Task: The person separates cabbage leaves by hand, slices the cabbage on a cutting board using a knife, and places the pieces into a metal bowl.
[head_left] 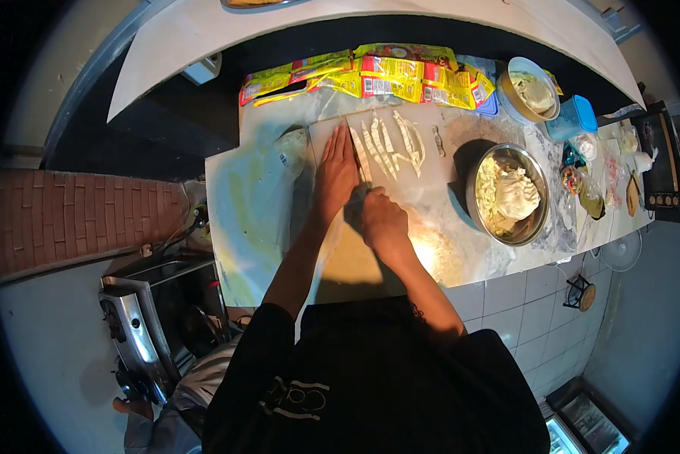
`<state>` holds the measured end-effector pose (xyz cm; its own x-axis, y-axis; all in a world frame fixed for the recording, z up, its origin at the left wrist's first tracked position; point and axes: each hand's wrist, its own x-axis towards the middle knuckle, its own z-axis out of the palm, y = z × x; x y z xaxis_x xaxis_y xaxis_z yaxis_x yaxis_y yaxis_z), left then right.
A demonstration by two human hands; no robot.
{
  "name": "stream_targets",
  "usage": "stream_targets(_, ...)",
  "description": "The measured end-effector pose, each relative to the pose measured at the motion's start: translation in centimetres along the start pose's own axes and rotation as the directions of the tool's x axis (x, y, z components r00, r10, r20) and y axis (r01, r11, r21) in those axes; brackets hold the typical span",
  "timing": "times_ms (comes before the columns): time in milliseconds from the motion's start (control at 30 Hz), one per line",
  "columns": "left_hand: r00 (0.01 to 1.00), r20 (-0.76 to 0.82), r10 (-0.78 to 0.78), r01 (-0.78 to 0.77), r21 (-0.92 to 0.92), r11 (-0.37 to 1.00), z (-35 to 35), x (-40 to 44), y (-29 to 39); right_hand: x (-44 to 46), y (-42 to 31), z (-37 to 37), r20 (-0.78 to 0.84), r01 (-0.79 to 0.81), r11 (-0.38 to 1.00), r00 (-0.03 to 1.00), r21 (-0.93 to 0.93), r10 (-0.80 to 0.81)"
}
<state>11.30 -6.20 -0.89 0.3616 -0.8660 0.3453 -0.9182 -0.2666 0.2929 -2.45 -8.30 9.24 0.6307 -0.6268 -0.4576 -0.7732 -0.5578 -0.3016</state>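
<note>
My right hand is wrapped round the handle of a knife, whose blade points away from me over a pale cutting board. Left of the blade, my left hand lies flat with its fingers stretched forward, close beside the knife. Thin white strips lie on the board to the right of the blade. What is under my left palm is hidden. To the right stands a metal bowl with shredded pale food and a white lump in it.
Yellow and red packets line the back of the counter. A second bowl and a blue container stand at the back right. Small bags lie further right. At lower left, a person is beside a metal stove.
</note>
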Motion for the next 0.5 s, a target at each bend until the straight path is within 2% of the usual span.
stream_targets(167, 0.999, 0.001, -0.041, 0.041, -0.089, 0.995, 0.1, 0.2, 0.2, 0.9, 0.5, 1.6, -0.051, -0.005, 1.0, 0.999, -0.01, 0.004)
stream_targets(300, 0.999, 0.01, -0.047, 0.047, -0.03, 0.998, 0.4, 0.2, 0.1, -1.7, 0.9, 0.8, -0.041, 0.001, 0.998, 0.999, -0.056, -0.004)
stream_targets(433, 1.0, -0.001, -0.018, 0.018, 0.036, 0.999, 0.3, 0.3, 0.0, -0.2, 0.9, 1.7, -0.055, 0.002, 1.0, 0.998, -0.019, -0.003)
stream_targets(500, 1.0, -0.015, -0.021, 0.021, 0.003, 1.0, 0.3, 0.2, 0.1, 1.7, 0.7, 1.7, -0.131, 0.026, 0.999, 0.991, -0.022, -0.028)
